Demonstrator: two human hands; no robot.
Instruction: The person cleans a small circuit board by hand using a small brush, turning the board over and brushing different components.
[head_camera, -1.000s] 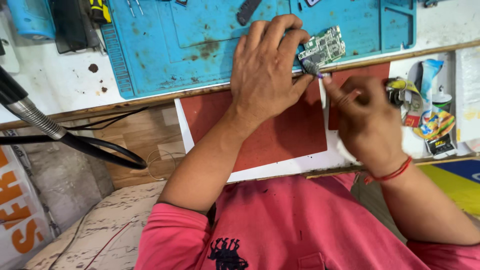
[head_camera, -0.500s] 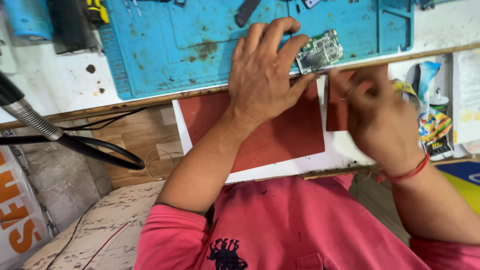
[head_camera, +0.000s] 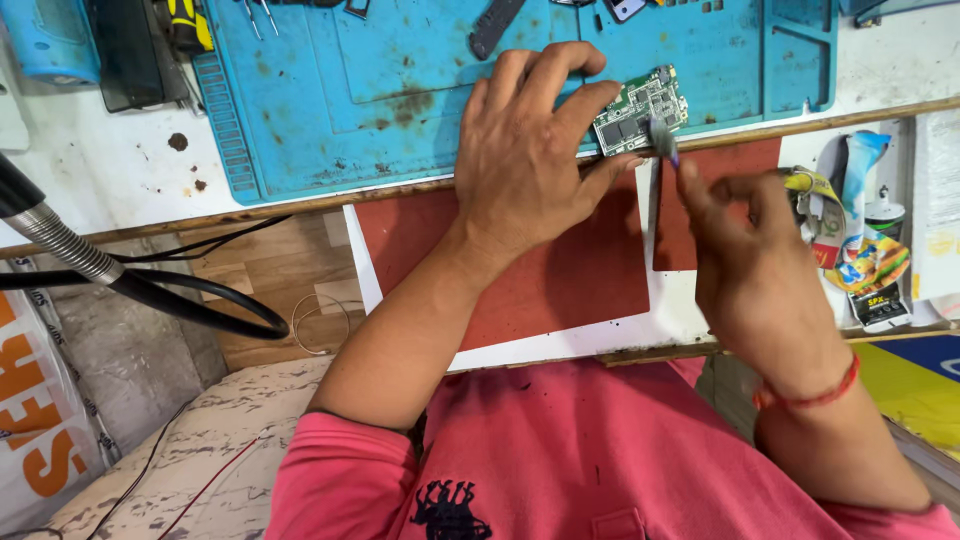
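Up close, the fingers (head_camera: 585, 100) of the left hand (head_camera: 525, 160) are spread and pressed down on a small green circuit board (head_camera: 640, 108), pinning it at the near edge of the blue work mat (head_camera: 400, 90), with the thumb curled toward the board's lower corner. Just to the right, the right hand (head_camera: 755, 270) is blurred; its fingers (head_camera: 715, 195) are pinched around a thin tool (head_camera: 665, 140) whose grey tip touches or hovers just over the board's lower right edge, though which of the two cannot be told. A red thread bracelet (head_camera: 810, 395) circles the right wrist. Beneath both forearms lies a red sheet (head_camera: 560, 280) on a white board (head_camera: 660, 320) resting on the white surface (head_camera: 110, 170), which is spotted with dark stains. A dark pen-like tool (head_camera: 497, 25) lies on the mat beyond the left hand. Crumpled colourful wrappers (head_camera: 860, 240) sit to the right of the right hand. At far left a flexible metal hose (head_camera: 60, 245) and black cable (head_camera: 200, 310) arc past the surface's edge. A pink shirt (head_camera: 600, 460) fills the foreground
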